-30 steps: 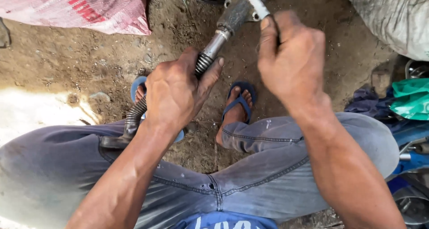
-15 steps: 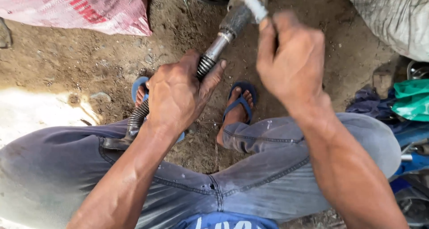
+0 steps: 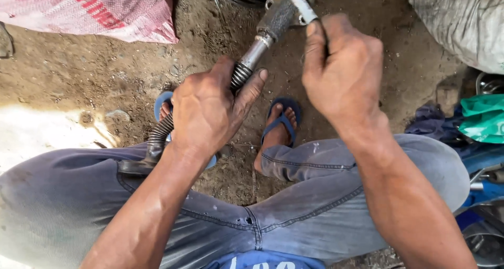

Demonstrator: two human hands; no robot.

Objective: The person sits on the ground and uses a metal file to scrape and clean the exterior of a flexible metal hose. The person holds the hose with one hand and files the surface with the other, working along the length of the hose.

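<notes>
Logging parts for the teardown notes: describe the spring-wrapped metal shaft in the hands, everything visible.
The shaft is a grimy metal assembly: a dark coil spring low down, a bare silvery rod in the middle, a thicker grey body on top. It slants from the left thigh up toward the top edge. The left hand grips the spring; the right hand holds a pale rod at its top.

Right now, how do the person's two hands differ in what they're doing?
The left hand wraps around the coiled spring of a long metal part, low over the lap. The right hand is raised higher, fingers pinching a thin pale rod near the part's top end. Both are bare and grimy.
</notes>
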